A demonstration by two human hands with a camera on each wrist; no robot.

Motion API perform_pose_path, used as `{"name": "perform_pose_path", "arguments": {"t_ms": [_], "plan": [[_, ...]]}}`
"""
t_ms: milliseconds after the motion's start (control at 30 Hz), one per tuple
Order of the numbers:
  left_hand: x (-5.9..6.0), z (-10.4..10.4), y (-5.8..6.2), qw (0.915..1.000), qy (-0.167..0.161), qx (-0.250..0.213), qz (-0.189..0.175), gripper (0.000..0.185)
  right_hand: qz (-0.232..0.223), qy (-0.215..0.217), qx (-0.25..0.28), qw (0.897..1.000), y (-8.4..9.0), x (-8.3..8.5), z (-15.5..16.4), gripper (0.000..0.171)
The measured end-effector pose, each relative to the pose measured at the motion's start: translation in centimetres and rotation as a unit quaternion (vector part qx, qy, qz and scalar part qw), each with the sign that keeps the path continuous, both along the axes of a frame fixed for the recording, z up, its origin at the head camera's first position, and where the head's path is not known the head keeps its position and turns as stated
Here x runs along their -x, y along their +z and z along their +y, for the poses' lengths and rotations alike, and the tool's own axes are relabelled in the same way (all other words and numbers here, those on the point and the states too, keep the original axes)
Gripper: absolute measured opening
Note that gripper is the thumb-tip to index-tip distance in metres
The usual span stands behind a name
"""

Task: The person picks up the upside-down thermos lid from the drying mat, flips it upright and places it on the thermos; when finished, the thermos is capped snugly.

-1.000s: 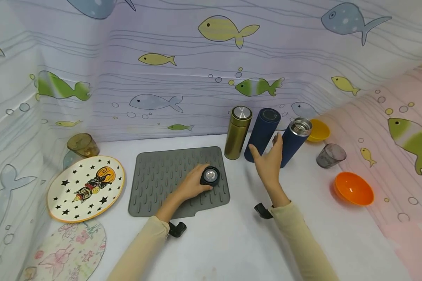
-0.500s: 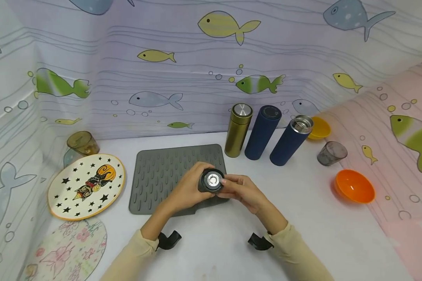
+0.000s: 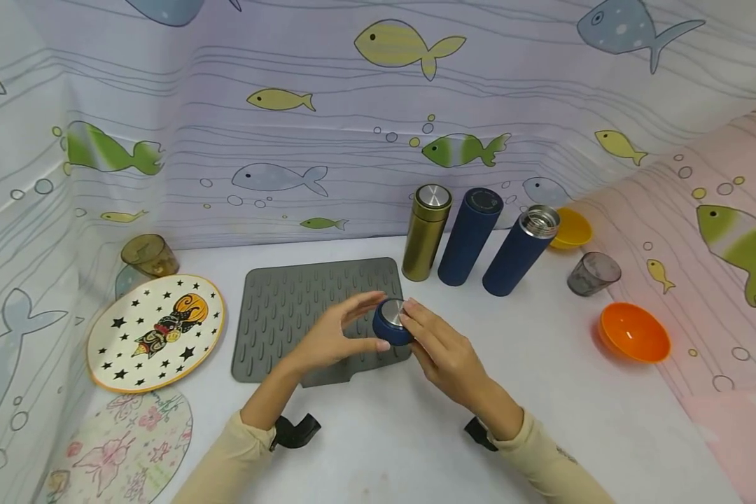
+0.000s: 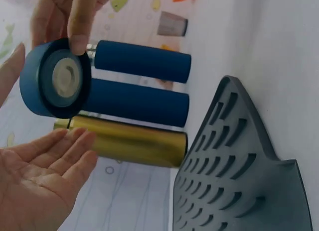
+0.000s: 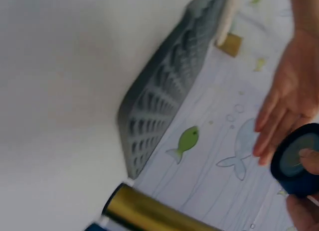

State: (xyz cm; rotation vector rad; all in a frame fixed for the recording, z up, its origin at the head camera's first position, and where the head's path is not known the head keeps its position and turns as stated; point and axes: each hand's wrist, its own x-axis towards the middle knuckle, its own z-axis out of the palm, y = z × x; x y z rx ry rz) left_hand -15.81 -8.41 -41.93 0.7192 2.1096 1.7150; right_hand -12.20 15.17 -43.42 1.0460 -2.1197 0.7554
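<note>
A dark blue flask lid [image 3: 387, 327] with a silver top is raised over the grey ridged mat [image 3: 290, 308]. My right hand [image 3: 450, 357] pinches it at the rim, and in the left wrist view its underside with a pale round centre [image 4: 66, 77] shows. My left hand [image 3: 327, 339] is spread around the lid's left side, its fingers extended and palm open in the left wrist view. Behind the mat stand a gold flask [image 3: 422, 241], a capped blue flask [image 3: 468, 241] and another blue flask [image 3: 516, 255] whose steel neck is uncovered.
At the right are a yellow bowl [image 3: 573, 229], a grey cup [image 3: 593, 274] and an orange bowl [image 3: 634, 334]. On the left lie a star-patterned plate [image 3: 110, 360], an amber cup [image 3: 150, 255] and a floral round mat [image 3: 126, 451]. A fish-print curtain [image 3: 327, 147] hangs behind.
My right hand has come from beside the blue flasks to the lid and taken it from my left. The lid has turned silver side up, and my left fingers have spread.
</note>
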Motion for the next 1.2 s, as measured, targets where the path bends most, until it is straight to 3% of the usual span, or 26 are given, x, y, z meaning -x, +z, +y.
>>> {"name": "perform_pose_path", "arguments": {"t_ms": [67,133,300,500,600,667,700,733,767,867,933,1000,1033,1133,1200], "plan": [[0.0,0.2,-0.1,0.9999,-0.010,0.001,0.008,0.082,0.072,0.003,-0.031,0.997,0.0,0.1,0.2,0.027],[0.0,0.4,-0.2,0.9996,-0.020,0.000,0.019,0.081,0.116,0.013,-0.044,0.992,-0.1,0.2,0.3,0.026],[-0.2,0.8,-0.2,0.9985,-0.040,-0.016,0.033,0.080,0.154,0.031,-0.055,0.986,-0.3,0.2,0.4,0.025],[-0.2,1.4,-0.1,0.9980,-0.043,-0.028,0.036,0.073,0.140,0.024,-0.039,0.989,-0.5,0.0,0.7,0.027],[0.1,2.0,0.4,0.9983,-0.018,-0.030,0.048,0.073,0.099,-0.034,0.029,0.994,-0.5,0.5,1.6,0.037],[0.5,2.5,1.1,0.9977,-0.001,-0.033,0.059,0.074,0.046,-0.107,0.111,0.987,-0.3,1.2,2.9,0.054],[0.9,2.8,1.5,0.9971,0.008,-0.037,0.066,0.074,0.018,-0.148,0.163,0.975,-0.2,1.8,3.7,0.065],[1.3,3.1,2.0,0.9963,0.013,-0.041,0.074,0.074,-0.014,-0.191,0.217,0.957,0.0,2.5,4.5,0.075],[1.7,3.5,2.6,0.9957,0.020,-0.042,0.080,0.073,-0.052,-0.232,0.267,0.934,0.2,3.4,5.5,0.085],[2.9,4.6,4.3,0.9938,0.038,-0.038,0.097,0.073,-0.171,-0.326,0.373,0.852,0.7,6.4,8.4,0.106],[3.6,5.5,5.3,0.9927,0.046,-0.029,0.107,0.072,-0.239,-0.355,0.394,0.813,0.5,8.6,10.2,0.114],[4.2,6.5,6.2,0.9919,0.051,-0.022,0.115,0.072,-0.294,-0.355,0.397,0.794,0.0,10.5,11.5,0.113],[4.5,7.0,6.5,0.9913,0.052,-0.019,0.120,0.073,-0.313,-0.350,0.395,0.789,-0.3,11.3,12.0,0.111],[5.1,8.4,7.3,0.9896,0.050,-0.025,0.132,0.076,-0.336,-0.340,0.395,0.785,-0.8,12.2,12.5,0.098],[5.2,9.2,7.7,0.9886,0.049,-0.034,0.138,0.077,-0.317,-0.336,0.397,0.793,-0.7,11.4,12.0,0.090]]}}
